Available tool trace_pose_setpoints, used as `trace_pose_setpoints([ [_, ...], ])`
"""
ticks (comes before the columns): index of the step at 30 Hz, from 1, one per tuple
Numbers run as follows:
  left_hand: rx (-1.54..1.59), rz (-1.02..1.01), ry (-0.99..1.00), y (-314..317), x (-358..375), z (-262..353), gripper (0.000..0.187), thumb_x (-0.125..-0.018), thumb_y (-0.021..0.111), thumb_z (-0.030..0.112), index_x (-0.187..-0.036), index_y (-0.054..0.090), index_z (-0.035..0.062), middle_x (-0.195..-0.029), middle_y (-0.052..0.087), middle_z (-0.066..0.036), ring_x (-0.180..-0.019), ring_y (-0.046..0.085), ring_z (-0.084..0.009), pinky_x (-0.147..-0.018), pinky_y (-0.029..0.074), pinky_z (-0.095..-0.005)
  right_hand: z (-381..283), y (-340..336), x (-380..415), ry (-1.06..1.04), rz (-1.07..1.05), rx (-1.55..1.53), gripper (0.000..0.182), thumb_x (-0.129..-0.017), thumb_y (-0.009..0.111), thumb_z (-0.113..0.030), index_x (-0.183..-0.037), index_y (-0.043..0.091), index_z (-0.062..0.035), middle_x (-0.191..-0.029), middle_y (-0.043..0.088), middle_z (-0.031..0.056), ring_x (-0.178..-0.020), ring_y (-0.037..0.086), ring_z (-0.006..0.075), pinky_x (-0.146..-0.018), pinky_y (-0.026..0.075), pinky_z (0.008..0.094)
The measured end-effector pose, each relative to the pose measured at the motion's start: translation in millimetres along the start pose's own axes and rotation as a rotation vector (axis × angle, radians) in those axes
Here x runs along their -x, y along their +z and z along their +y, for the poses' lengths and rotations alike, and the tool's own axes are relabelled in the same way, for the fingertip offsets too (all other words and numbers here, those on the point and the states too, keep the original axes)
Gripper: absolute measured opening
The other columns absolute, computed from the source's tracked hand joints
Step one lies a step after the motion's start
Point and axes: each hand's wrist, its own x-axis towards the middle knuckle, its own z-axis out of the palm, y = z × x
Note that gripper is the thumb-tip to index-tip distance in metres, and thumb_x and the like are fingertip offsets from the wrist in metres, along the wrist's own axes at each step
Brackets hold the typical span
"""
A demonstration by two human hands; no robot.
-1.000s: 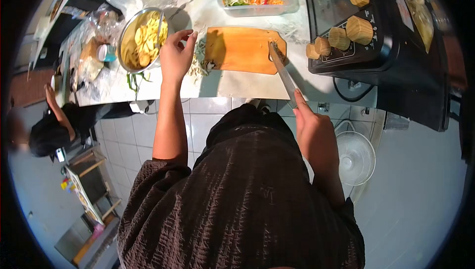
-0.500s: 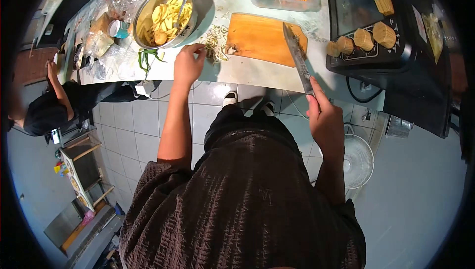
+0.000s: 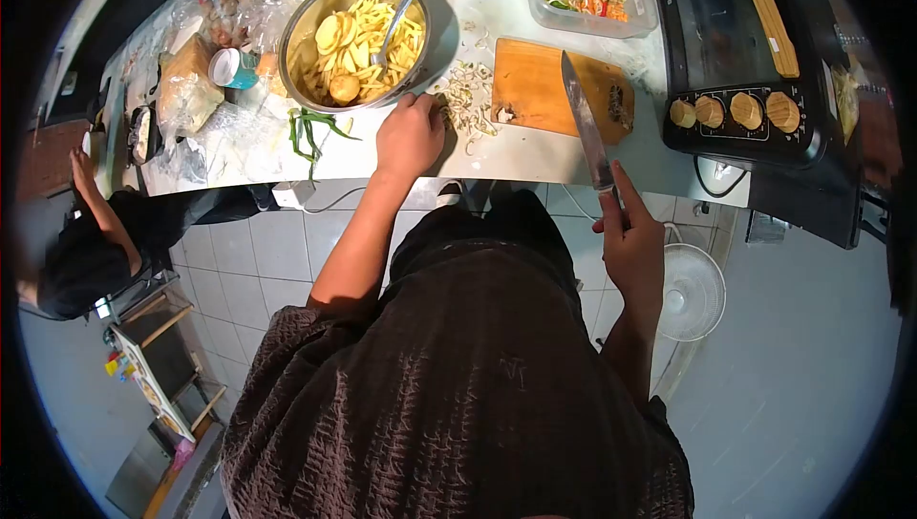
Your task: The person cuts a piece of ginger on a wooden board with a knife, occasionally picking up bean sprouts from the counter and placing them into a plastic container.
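My right hand (image 3: 630, 237) is wrapped round the handle of a large kitchen knife (image 3: 586, 123). The blade points away from me, over the right half of a wooden cutting board (image 3: 535, 89). Dark scraps (image 3: 619, 106) lie by the board's right end. My left hand (image 3: 411, 139) rests at the table's front edge, fingers curled and closed, beside loose bean sprouts (image 3: 465, 104). What those fingers hold, if anything, is hidden. Just beyond them stands a steel bowl (image 3: 294, 65) of yellow cut pieces, with a spoon (image 3: 394, 30) in it. Green chillies (image 3: 304, 132) lie to the left.
A clear plastic container (image 3: 597, 29) of sprouts and red and orange vegetables stands behind the board. At right is a black oven (image 3: 702, 3) with wooden knobs. Plastic bags (image 3: 189, 89) and a cup (image 3: 232, 68) crowd the left. Another person's arm (image 3: 103, 199) shows at far left.
The view has shifted, so the table things appear further right. My left hand has turned, with its fingers curling down beside the sprouts. The knife stays in my right hand over the board.
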Motion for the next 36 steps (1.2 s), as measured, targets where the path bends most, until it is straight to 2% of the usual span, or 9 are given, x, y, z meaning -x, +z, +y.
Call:
trace_pose_setpoints([
  [5, 0.0, 0.001, 0.001, 4.5, 0.5, -3.7, 0.01, -0.09, 0.063, 0.013, -0.095, 0.065, 0.0046, -0.095, 0.063, -0.017, -0.083, 0.065, -0.0383, -0.073, 0.054, -0.0468, -12.4, -3.4, -9.9, 0.122, -0.053, 0.025, 0.043, -0.103, 0.057, -0.026, -0.143, 0.054, -0.0114, -0.073, 0.068, 0.0123, -0.065, 0.068, 0.0167, -0.065, 0.052, 0.0318],
  [12, 0.025, 0.022, -0.137, -4.1, 7.2, 16.1, 0.014, -0.096, 0.06, 0.015, -0.102, 0.062, 0.0016, -0.101, 0.063, -0.021, -0.09, 0.063, -0.0426, -0.078, 0.051, -0.0489, 8.7, -24.0, -42.7, 0.028, -0.064, -0.077, 0.043, -0.102, 0.057, -0.022, -0.143, 0.054, -0.0096, -0.072, 0.067, 0.0113, -0.065, 0.065, 0.0142, -0.067, 0.052, 0.0303],
  [17, 0.042, 0.097, -0.063, -5.5, 9.1, 23.4, 0.01, -0.095, 0.059, 0.01, -0.099, 0.06, 0.0009, -0.099, 0.064, -0.023, -0.086, 0.063, -0.0442, -0.074, 0.052, -0.0499, 14.3, -37.4, -55.2, 0.043, -0.085, -0.073, 0.042, -0.101, 0.058, -0.021, -0.143, 0.056, -0.0123, -0.072, 0.066, 0.0105, -0.065, 0.063, 0.0135, -0.068, 0.052, 0.0309],
  [19, 0.122, 0.099, -0.13, -9.1, 5.2, 29.2, 0.01, -0.095, 0.059, 0.009, -0.099, 0.061, 0.0, -0.096, 0.067, -0.023, -0.086, 0.064, -0.0443, -0.074, 0.052, -0.0492, 21.5, -37.8, -54.1, 0.022, -0.082, -0.104, 0.043, -0.1, 0.058, -0.021, -0.143, 0.055, -0.0129, -0.071, 0.065, 0.0103, -0.065, 0.063, 0.0136, -0.068, 0.051, 0.031],
  [24, 0.229, 0.148, -0.079, -2.5, -9.0, 29.8, 0.013, -0.095, 0.061, 0.01, -0.098, 0.064, -0.002, -0.091, 0.069, -0.023, -0.083, 0.067, -0.0416, -0.072, 0.052, -0.0456, 43.4, -33.1, -56.6, 0.005, -0.089, -0.15, 0.044, -0.099, 0.059, -0.021, -0.142, 0.056, -0.0124, -0.073, 0.065, 0.0109, -0.066, 0.064, 0.0148, -0.069, 0.051, 0.0313],
  [27, 0.269, 0.181, -0.093, -6.2, -19.6, 32.7, 0.013, -0.094, 0.065, 0.012, -0.096, 0.066, -0.0012, -0.086, 0.07, -0.02, -0.073, 0.068, -0.0368, -0.066, 0.052, -0.0408, 54.3, -31.0, -55.1, -0.087, -0.009, -0.172, 0.043, -0.099, 0.059, -0.021, -0.14, 0.057, -0.0115, -0.076, 0.066, 0.0116, -0.067, 0.065, 0.0163, -0.07, 0.052, 0.0322],
  [31, 0.235, 0.051, -0.083, -14.8, -24.4, 34.7, 0.012, -0.09, 0.069, 0.011, -0.096, 0.068, 0.0011, -0.087, 0.07, -0.015, -0.076, 0.067, -0.0331, -0.071, 0.052, -0.0378, 62.1, -33.3, -52.9, -0.067, -0.04, -0.164, 0.043, -0.099, 0.06, -0.021, -0.14, 0.057, -0.011, -0.078, 0.067, 0.0128, -0.069, 0.067, 0.0181, -0.071, 0.052, 0.0326],
  [33, 0.176, -0.036, 0.08, -13.4, -22.4, 32.3, 0.011, -0.087, 0.068, 0.008, -0.096, 0.068, 0.0014, -0.09, 0.067, -0.015, -0.084, 0.067, -0.032, -0.076, 0.052, -0.0386, 64.6, -31.3, -54.9, -0.105, -0.023, -0.168, 0.043, -0.099, 0.06, -0.021, -0.141, 0.057, -0.0112, -0.078, 0.068, 0.0129, -0.069, 0.068, 0.0188, -0.071, 0.052, 0.0325],
  [36, 0.159, -0.134, 0.064, -12.0, -20.5, 37.1, 0.012, -0.085, 0.069, 0.01, -0.095, 0.069, 0.0028, -0.094, 0.066, -0.015, -0.088, 0.066, -0.0325, -0.079, 0.052, -0.0405, 64.8, -30.1, -60.3, -0.057, -0.067, -0.184, 0.046, -0.099, 0.06, -0.018, -0.144, 0.054, -0.011, -0.082, 0.068, 0.0072, -0.068, 0.062, 0.0106, -0.068, 0.05, 0.0278],
])
